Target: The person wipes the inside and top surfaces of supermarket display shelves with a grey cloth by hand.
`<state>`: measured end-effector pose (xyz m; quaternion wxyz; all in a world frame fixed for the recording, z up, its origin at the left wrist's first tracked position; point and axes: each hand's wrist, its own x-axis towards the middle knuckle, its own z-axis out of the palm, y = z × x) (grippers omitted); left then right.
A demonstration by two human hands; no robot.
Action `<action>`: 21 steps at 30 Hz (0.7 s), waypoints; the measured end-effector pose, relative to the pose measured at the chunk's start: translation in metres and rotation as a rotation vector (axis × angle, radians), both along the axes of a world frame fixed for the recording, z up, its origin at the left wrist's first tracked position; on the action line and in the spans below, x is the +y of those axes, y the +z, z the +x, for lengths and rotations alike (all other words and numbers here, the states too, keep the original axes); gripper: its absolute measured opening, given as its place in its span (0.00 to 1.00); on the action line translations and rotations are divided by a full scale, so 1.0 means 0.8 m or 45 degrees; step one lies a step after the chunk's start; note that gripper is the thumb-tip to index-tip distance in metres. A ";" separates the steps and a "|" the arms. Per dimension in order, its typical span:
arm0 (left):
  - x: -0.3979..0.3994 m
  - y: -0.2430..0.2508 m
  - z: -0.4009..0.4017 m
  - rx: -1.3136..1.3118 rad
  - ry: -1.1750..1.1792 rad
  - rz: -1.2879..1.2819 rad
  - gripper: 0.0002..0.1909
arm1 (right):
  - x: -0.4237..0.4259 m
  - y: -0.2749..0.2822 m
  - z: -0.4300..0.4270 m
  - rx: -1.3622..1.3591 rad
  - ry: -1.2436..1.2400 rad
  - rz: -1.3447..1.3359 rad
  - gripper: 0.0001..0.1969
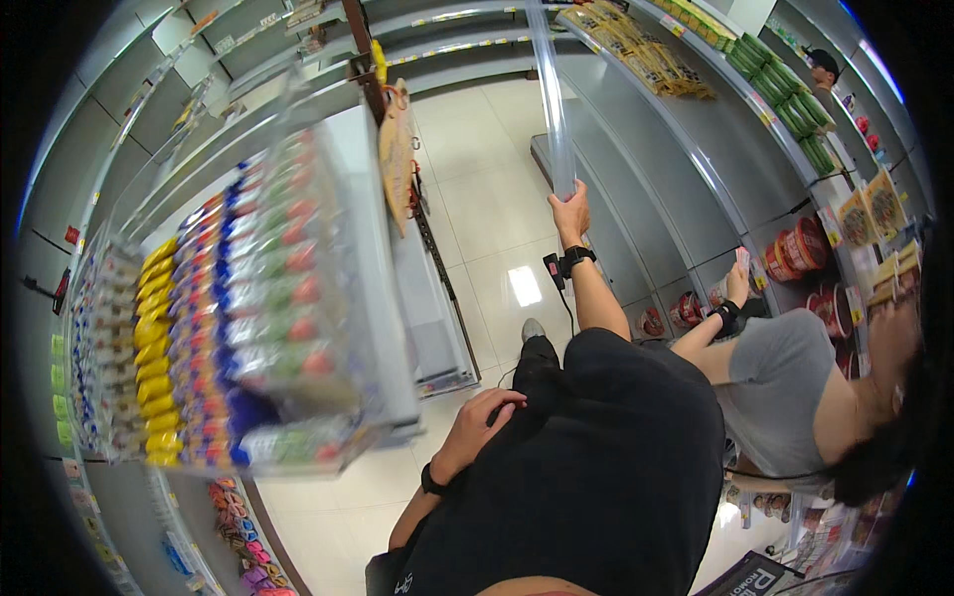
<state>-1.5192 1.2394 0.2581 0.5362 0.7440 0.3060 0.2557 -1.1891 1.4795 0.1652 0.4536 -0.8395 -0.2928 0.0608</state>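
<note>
My right hand (571, 214), stretched forward, grips the near end of a long clear plastic strip (549, 89). The strip runs away from me past the grey shelving and out at the top of the view. A black wristband (577, 261) with a small device and a cable sits on that wrist. My left hand (481, 425) hangs loosely bent at the front of my black shirt (618, 477), holding nothing. Left of it stands a blurred clear display case (298, 471) with rows of packaged snacks (287, 268).
Bare grey shelves (633, 164) line the right side; noodle bundles (641, 48) lie higher up. A co-worker in grey (782, 387) is close at my right, holding a small pink item (743, 258) near red tubs (797, 246). Another person (823, 71) stands farther off. Tiled floor (477, 186) runs ahead.
</note>
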 end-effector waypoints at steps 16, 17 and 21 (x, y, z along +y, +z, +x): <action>0.195 0.015 0.180 0.193 0.548 -0.320 0.12 | 0.063 -0.114 0.278 -0.238 0.037 -0.449 0.34; 0.211 0.007 0.189 0.178 0.550 -0.344 0.11 | 0.060 -0.112 0.294 -0.258 0.057 -0.510 0.34; 0.294 -0.044 0.226 0.082 0.404 -0.497 0.11 | 0.042 -0.139 0.356 -0.340 0.058 -0.643 0.37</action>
